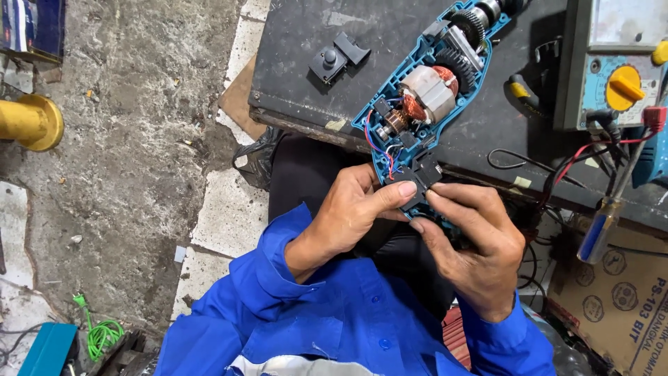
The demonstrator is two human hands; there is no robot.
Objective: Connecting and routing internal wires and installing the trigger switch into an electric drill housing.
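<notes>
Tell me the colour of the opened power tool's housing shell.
Blue: the housing shell of the opened tool shows best in the head view, above both hands.

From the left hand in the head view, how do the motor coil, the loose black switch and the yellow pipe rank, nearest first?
From the left hand:
1. Motor coil, above and to the right, inside the blue casing.
2. Loose black switch, straight above on the bench.
3. Yellow pipe, far left on the floor.

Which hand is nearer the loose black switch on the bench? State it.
Left. The left hand sits below the switch, at the drill handle; the right hand is farther right and lower.
</notes>
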